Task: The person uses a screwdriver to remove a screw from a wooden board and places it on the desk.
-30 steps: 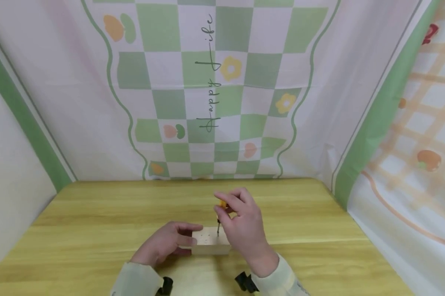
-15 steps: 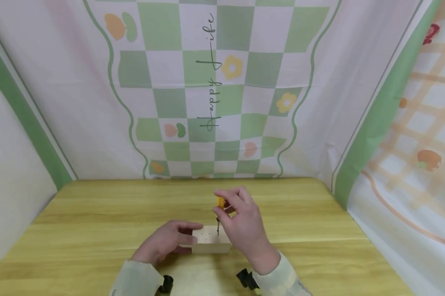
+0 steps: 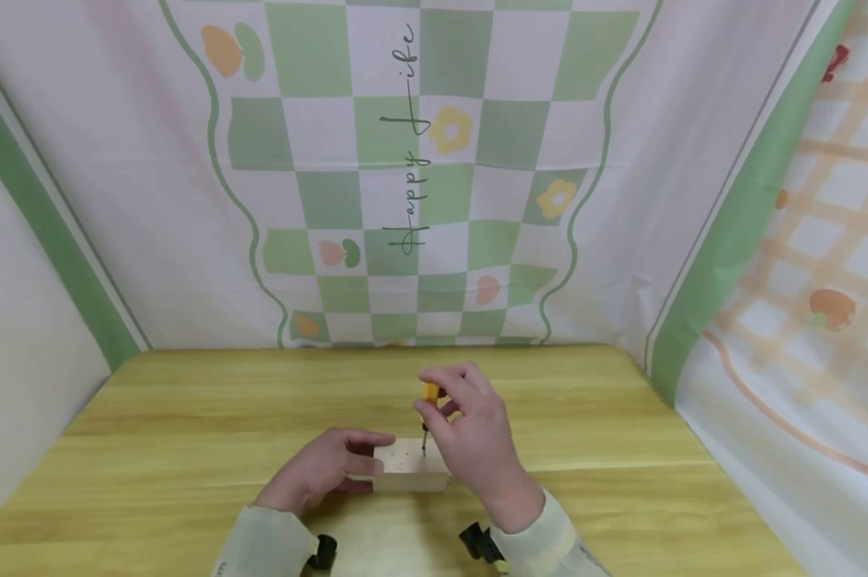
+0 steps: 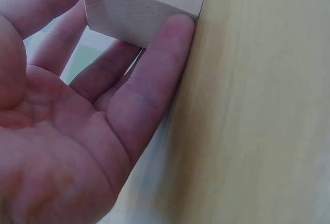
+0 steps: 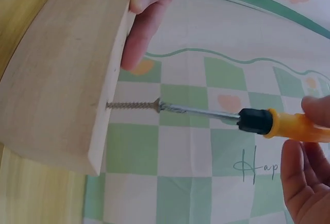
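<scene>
The yellow-handled screwdriver point(image 5: 294, 126) is pinched upright by the right hand point(image 3: 480, 437), its tip set right on the head of a screw point(image 5: 134, 105) that is lodged point-down in the wooden block point(image 3: 412, 483). And down on the wood-grain tabletop point(image 3: 188, 433), that block is gripped at its left end by the left hand point(image 3: 318, 469).

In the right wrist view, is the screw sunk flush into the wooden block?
No, a long threaded stretch of the screw stands exposed between the wooden block and the screwdriver.
</scene>
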A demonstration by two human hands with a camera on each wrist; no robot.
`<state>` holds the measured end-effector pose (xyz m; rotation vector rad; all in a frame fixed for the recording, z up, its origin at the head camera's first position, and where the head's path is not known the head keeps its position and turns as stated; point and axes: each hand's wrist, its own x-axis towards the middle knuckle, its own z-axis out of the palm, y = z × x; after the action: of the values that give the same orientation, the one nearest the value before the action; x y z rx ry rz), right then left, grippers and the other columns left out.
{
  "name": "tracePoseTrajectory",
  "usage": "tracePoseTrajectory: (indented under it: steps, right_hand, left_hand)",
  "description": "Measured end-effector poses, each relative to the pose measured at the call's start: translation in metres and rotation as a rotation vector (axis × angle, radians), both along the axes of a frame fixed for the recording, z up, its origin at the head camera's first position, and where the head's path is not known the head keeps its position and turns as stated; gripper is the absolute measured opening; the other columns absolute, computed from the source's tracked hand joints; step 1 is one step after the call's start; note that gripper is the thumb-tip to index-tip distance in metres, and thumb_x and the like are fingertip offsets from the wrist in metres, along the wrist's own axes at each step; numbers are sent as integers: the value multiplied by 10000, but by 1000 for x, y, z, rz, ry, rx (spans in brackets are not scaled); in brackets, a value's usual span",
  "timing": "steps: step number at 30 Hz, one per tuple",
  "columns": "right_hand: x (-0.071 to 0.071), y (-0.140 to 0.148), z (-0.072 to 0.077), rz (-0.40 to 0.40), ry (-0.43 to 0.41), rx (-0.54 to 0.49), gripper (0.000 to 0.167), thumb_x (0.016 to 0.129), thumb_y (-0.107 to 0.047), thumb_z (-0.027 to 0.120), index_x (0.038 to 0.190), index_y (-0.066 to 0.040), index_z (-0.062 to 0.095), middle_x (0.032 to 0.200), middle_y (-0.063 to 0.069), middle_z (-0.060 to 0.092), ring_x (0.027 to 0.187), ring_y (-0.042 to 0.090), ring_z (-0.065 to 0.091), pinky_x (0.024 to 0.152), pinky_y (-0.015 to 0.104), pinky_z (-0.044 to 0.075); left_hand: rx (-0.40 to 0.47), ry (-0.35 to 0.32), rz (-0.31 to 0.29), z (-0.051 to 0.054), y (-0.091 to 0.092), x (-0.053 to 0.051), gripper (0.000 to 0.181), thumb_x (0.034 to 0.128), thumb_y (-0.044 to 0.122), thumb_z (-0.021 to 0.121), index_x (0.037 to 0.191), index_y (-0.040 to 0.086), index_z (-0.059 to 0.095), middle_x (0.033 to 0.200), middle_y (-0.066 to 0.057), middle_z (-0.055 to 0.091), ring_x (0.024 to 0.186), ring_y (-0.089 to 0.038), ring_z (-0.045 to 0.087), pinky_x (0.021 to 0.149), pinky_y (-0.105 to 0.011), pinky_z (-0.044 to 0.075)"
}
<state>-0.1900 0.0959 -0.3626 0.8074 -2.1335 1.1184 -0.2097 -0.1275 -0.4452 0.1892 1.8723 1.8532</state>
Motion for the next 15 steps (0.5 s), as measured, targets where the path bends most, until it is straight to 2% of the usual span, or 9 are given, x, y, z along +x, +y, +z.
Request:
tracePoseTrajectory:
  steps: [7, 10, 15]
  right_hand:
    - [-1, 0, -1, 20, 52, -23, 358, 829, 123, 673, 1124, -75, 707, 1020, -4, 638, 816, 106, 605, 696, 243, 571]
    - [0, 0, -1, 16, 34, -18, 340, 834, 80, 726, 1125, -95, 711, 1075, -6, 596, 840, 140, 603, 700, 275, 570]
    - [2, 1, 0, -23, 30, -23, 306, 820, 29, 796, 1077, -127, 741, 1037, 0, 510, 816, 163, 589, 684, 287, 558]
  left_hand:
    - [-12, 1, 3, 1, 0, 0, 453, 883, 82, 751, 1323, 54, 646, 1315, -132, 564, 1032, -249, 622, 852, -438, 565]
    - [-13, 8, 0, 0, 0, 1, 461, 880, 82, 753, 1327, 49, 641, 1325, -135, 560, 1036, -252, 620, 854, -438, 565]
    - [-10, 9, -6, 0, 0, 0, 476, 887, 62, 737, 1345, 27, 616, 1348, -155, 543, 1043, -263, 618, 861, -441, 562]
